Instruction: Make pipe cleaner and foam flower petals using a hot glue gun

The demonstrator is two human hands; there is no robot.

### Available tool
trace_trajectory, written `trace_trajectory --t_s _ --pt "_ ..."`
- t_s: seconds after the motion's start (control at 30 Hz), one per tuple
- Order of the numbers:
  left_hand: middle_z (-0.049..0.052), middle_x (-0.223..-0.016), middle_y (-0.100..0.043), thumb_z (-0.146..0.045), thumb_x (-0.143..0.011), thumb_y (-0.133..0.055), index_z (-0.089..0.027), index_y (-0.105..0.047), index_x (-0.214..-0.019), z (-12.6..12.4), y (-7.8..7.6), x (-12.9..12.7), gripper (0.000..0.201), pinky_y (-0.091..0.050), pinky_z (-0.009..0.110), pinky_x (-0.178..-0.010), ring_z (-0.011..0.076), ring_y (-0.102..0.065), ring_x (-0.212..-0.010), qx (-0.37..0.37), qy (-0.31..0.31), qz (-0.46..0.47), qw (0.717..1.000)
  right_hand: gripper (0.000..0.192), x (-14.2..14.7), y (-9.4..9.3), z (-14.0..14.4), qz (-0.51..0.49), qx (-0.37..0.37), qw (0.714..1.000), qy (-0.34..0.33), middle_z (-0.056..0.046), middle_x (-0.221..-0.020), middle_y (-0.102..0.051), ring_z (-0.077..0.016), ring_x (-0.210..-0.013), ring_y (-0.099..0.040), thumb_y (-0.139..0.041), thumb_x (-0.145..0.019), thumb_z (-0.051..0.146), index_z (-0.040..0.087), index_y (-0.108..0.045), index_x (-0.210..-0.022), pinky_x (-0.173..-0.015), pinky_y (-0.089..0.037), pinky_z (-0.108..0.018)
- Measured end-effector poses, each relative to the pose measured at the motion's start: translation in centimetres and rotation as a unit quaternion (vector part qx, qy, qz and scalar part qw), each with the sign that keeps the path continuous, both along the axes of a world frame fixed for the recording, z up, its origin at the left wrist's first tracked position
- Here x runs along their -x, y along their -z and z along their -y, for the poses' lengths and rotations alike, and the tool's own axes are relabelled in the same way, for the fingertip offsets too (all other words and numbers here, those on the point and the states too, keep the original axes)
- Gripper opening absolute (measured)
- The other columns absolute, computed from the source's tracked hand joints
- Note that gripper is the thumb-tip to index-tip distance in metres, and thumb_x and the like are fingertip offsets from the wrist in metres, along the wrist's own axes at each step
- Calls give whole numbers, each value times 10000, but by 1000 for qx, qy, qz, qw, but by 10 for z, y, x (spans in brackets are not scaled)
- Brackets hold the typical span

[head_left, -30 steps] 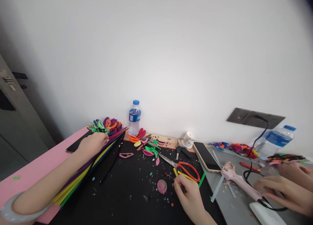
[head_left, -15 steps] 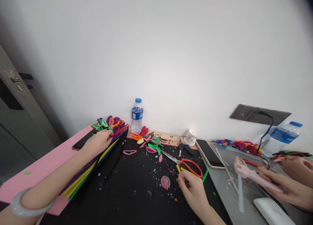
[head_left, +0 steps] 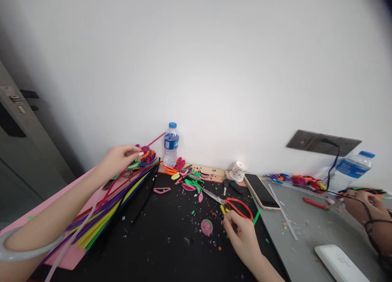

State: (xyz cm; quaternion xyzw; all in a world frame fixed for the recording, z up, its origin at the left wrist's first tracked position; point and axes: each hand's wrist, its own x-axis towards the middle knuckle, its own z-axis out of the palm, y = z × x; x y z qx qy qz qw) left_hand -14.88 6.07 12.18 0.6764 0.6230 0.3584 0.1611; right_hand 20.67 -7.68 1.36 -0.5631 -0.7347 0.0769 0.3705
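My left hand (head_left: 124,161) is closed on a dark pink pipe cleaner (head_left: 157,139), its tip slanting up in front of the water bottle. Below the wrist lies a bundle of purple, yellow, green and red pipe cleaners (head_left: 102,220). My right hand (head_left: 241,231) pinches a short yellow pipe cleaner piece (head_left: 222,209), partly hidden by the fingers. Just beyond it rest scissors (head_left: 235,204) with orange-red handles, their blades pointing left. To that hand's left sits a pink and green coiled disc (head_left: 206,227). Bent pipe cleaner loops (head_left: 191,186) are heaped near the wall.
A water bottle (head_left: 171,145), a paper cup (head_left: 238,172) and keys (head_left: 226,186) stand or lie along the wall. On the right are a phone (head_left: 262,192), a white device (head_left: 339,261), a cable and a co-worker's hand (head_left: 364,204). Small scraps litter the black mat (head_left: 147,245).
My left hand has risen from the bundle, lifting out a dark pink pipe cleaner. My right hand stays put. The co-worker's pink tool and the hand on it have left view.
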Motion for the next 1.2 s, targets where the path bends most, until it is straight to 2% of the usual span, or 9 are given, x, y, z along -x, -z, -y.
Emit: trace_trajectory --t_s 0.13,0.3,0.4,0.53,0.7,0.83,0.97,1.07,1.2 --pt "-12 -650 -563 -474 -746 -542 -211 -615 -807 11 -34 0 281 -395 271 -569 150 -490 -576 -92 -54 85 991 286 -1 -1 0 -12 -4 1000 6 30 -498 -456 -94 -442 -405 -409 -851 247 191 -447 -572 -444 -329 -194" --pt "-45 -701 -510 -366 -749 -613 -249 -559 -751 25 -44 -18 129 -437 240 -590 106 -489 -610 -158 42 391 906 231 0 -5 0 -84 42 995 -20 31 -489 -478 -102 -443 -441 -433 -838 258 177 -526 -642 -463 -354 -206" --pt "-39 -691 -531 -328 -740 -635 -207 -556 -775 36 -27 -48 148 -460 221 -578 93 -525 -613 -66 87 476 872 159 6 -9 -2 -197 126 969 -79 17 -561 -544 -110 -487 -490 -477 -817 241 161 -604 -869 -491 -394 -217" --pt "-27 -664 -574 -371 -718 -649 -179 -512 -741 51 15 -97 236 -501 235 -595 123 -610 -648 76 118 505 852 390 20 -20 -7 -394 229 877 -151 -32 -830 -622 -91 -490 -504 -601 -740 249 208 -545 -1123 -422 -400 -207" --pt "2 -637 -597 -412 -714 -632 -190 -462 -695 60 60 -139 280 -515 250 -587 161 -651 -660 176 157 486 842 285 27 -30 -19 -540 198 811 -106 -45 -784 -633 -103 -497 -527 -637 -739 324 178 -602 -981 -402 -404 -206" --pt "-1 -630 -604 -406 -721 -625 -186 -503 -753 58 85 -152 253 -511 259 -569 153 -637 -603 210 188 433 856 253 19 -21 -28 -558 182 807 -71 -25 -674 -615 -85 -465 -485 -636 -748 394 147 -614 -799 -401 -388 -198" --pt "10 -712 -600 -389 -765 -570 -181 -518 -931 58 103 -155 271 -470 247 -517 143 -606 -574 171 222 385 879 274 14 -11 -28 -519 225 821 -74 -3 -612 -609 -66 -432 -461 -628 -757 408 143 -587 -697 -402 -376 -185" --pt "7 -705 -591 -386 -843 -455 -185 -504 -1099 61 109 -154 330 -421 242 -489 125 -547 -513 141 262 324 898 264 14 -9 -26 -477 262 834 -93 0 -606 -617 -60 -423 -468 -616 -771 386 134 -596 -693 -409 -372 -180" --pt "-28 -543 -524 -379 -897 -346 -186 -552 -1104 69 108 -150 351 -375 247 -496 114 -455 -439 130 305 228 915 241 16 -8 -22 -450 290 838 -107 22 -571 -597 -55 -406 -458 -632 -760 366 125 -621 -758 -404 -370 -176"
